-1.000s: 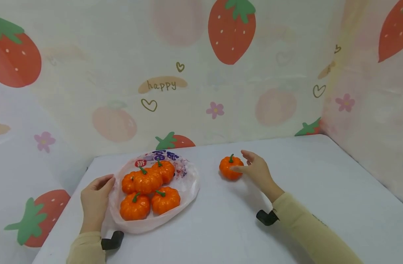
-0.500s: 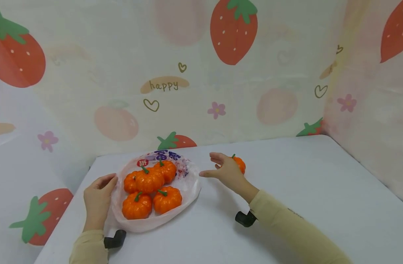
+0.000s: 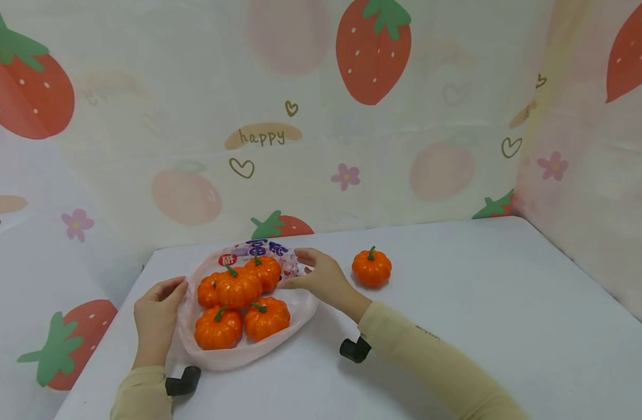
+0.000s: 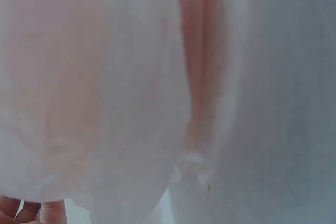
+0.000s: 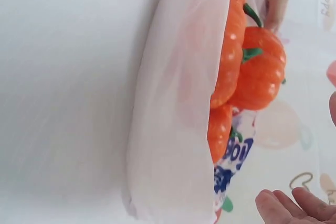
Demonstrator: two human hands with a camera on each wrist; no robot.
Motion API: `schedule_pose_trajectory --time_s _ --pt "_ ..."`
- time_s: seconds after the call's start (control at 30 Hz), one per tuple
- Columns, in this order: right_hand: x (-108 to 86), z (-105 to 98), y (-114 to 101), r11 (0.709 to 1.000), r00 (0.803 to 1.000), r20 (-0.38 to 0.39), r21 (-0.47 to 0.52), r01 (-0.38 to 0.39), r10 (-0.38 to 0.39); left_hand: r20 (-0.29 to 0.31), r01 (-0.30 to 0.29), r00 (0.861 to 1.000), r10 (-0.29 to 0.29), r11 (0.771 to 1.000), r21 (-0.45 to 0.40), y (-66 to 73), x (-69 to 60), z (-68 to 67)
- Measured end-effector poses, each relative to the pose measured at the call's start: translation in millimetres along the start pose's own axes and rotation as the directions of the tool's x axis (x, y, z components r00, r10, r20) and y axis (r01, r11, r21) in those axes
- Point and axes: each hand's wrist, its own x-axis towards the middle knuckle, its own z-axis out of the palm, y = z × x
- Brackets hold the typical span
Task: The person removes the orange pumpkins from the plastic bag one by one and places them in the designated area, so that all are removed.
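white table [image 3: 457,315] with 1 orange pumpkin [image 3: 372,269] and 1 printed plastic bag [image 3: 237,360]

On the left part of the bench [image 3: 457,326] rests a bag [image 3: 223,361] with five pumpkins [image 3: 238,290] in it: two at the near side, three clustered farther back. A lone pumpkin [image 3: 372,270] sits on the bench to the right, apart from the bag. Of the hands, the left hand [image 3: 157,315] is at the bag's left edge, the right hand [image 3: 328,281] at its far right side. Behind the bench stands a wall [image 3: 379,137].
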Motion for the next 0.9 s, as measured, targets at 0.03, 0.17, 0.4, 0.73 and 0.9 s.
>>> schedule_pose_trajectory --time_s 0.03,0.17,0.4,0.73,0.9 --pt "1.4 3.8 -0.8 1.000 1.000 0.004 0.003 0.004 -0.004 0.000 -0.001 1.000 0.001 1.000 0.001 0.1 0.2 -0.2" --pt "7.1 19.7 -4.3 1.000 1.000 0.010 -0.006 0.002 -0.002 -0.003 -0.018 1.000 0.018 1.000 0.006 0.5 0.6 -0.9" --pt "14.1 46.3 -13.6 1.000 0.999 0.034 -0.029 0.006 -0.005 0.001 -0.009 1.000 0.009 1.000 -0.007 3.0 0.4 -3.5" --pt "23.1 69.3 -17.9 0.998 1.000 0.018 -0.057 -0.003 0.004 0.007 -0.001 1.000 0.002 1.000 -0.022 0.4 2.1 -1.4" --pt "27.5 75.5 -13.9 0.996 1.000 0.002 -0.089 -0.019 0.019 0.004 -0.029 1.000 0.029 1.000 -0.012 0.5 -0.9 1.5"
